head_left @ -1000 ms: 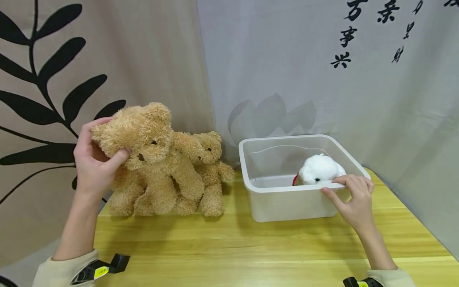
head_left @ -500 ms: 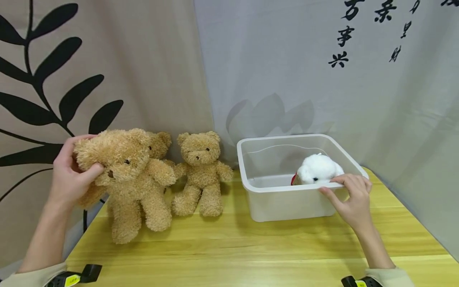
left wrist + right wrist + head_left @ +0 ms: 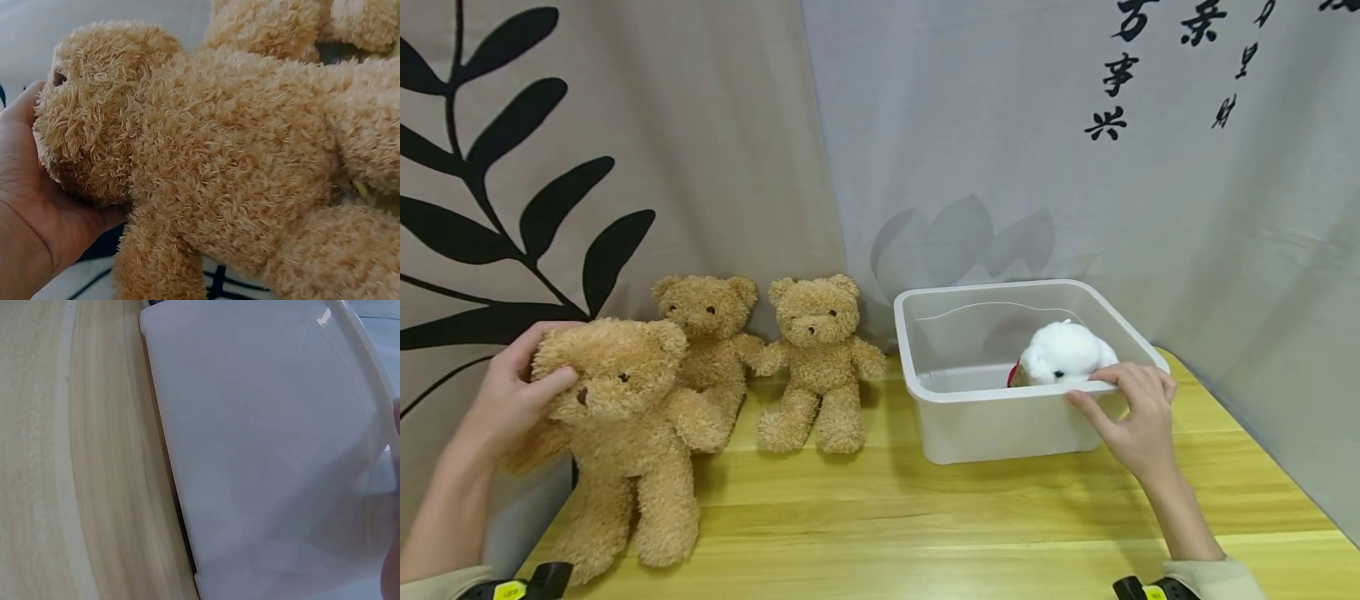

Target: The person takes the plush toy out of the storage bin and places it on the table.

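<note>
My left hand point(image 3: 512, 396) grips a tan teddy bear point(image 3: 628, 433) by the side of its head, thumb across the face beside the nose. This bear is upright at the table's left front, its feet at the tabletop. In the left wrist view the hand point(image 3: 37, 200) cups the bear's head, and the furry body point(image 3: 231, 150) fills most of the picture. My right hand point(image 3: 1138, 421) pinches the front rim of a light grey plastic bin point(image 3: 1000, 429), near its right corner. Inside the bin lies a white plush toy point(image 3: 1063, 354), its lower part hidden by the front wall.
Two more tan teddy bears, one behind point(image 3: 707, 308) the held bear and one in the middle point(image 3: 816, 367), sit at the back of the wooden table point(image 3: 880, 533). A grey curtain point(image 3: 970, 150) with dark characters hangs behind the table, beside a leaf-patterned beige one point(image 3: 715, 125).
My left hand has brought its teddy bear leftward, down and nearer to me, away from the other two bears, which now show more fully. The right hand stays on the bin's rim.
</note>
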A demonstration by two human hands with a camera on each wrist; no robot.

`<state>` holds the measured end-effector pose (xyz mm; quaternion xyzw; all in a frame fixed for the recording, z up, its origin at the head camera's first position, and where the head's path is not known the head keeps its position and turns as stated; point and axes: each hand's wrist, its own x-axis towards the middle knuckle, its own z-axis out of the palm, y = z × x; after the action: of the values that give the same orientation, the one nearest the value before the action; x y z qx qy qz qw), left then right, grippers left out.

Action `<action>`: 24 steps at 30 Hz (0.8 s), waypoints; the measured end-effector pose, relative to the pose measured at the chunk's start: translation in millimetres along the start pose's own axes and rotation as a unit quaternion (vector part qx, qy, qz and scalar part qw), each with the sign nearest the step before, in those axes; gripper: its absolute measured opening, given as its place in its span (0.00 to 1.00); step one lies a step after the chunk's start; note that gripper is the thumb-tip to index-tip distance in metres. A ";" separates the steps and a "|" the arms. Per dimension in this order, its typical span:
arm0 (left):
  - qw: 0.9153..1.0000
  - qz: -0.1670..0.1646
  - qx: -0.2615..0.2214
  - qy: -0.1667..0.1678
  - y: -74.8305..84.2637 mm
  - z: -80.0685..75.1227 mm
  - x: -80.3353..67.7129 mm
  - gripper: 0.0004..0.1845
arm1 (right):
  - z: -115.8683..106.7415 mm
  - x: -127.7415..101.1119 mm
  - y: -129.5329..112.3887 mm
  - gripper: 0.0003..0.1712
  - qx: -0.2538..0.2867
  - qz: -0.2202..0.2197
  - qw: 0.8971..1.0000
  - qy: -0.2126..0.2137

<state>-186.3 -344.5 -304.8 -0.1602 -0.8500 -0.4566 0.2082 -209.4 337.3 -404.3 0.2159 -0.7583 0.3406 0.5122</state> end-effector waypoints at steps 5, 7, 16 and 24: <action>0.998 -0.002 0.024 -0.052 -16.4 -6.1 -3.6 0.25 | 0.0 -2.3 4.7 0.40 -0.001 -0.001 1.000 -0.001; 0.997 -0.004 0.027 -0.073 -23.4 -6.8 -5.7 0.25 | -0.5 -3.0 6.5 0.39 0.000 0.000 1.000 -0.004; 0.989 -0.044 -0.054 -0.128 -57.7 -7.1 -26.6 0.25 | -1.3 -3.8 9.9 0.39 0.002 0.001 1.000 -0.016; 0.970 -0.065 -0.154 -0.177 -68.3 -8.6 -33.5 0.28 | -3.2 -2.3 9.3 0.40 -0.002 0.000 1.000 -0.008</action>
<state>-187.2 -390.9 -365.9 -0.2133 -0.8016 -0.5585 -0.0029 -212.9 345.9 -408.4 0.2180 -0.7631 0.3375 0.5061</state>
